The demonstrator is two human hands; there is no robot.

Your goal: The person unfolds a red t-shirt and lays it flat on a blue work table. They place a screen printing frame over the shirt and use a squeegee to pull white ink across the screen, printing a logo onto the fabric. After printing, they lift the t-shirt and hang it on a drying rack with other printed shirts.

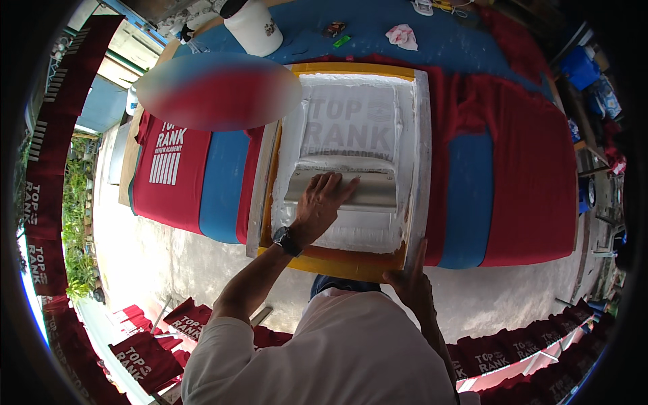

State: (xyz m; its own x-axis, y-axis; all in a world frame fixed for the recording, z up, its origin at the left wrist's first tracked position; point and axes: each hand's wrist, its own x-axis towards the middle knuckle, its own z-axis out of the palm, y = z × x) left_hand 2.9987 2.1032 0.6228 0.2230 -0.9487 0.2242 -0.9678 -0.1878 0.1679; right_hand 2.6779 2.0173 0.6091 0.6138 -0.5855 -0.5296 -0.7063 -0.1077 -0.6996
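We position the screen-printing frame (420, 162) at the centre of the blue table (460, 202), its near end projecting past the table edge. The frame is rectangular, with pale, weathered side rails and glossy amber-yellow bands across both ends. Its mesh (361, 233) is flat and whitish, showing faint grey block lettering; thick, uneven white ink (370, 80) lines the margins. We set the squeegee (374, 192) crosswise on the mesh: a wide, straight bar with a satin, metallic-looking face. Our left hand (317, 208) grips it, fingers bent close together over the bar. Our right hand (410, 283) touches the near right corner of the frame; we cannot tell how its lower fingers close. Soft red T-shirts (530, 182) lie on both sides, the left one bearing white print.
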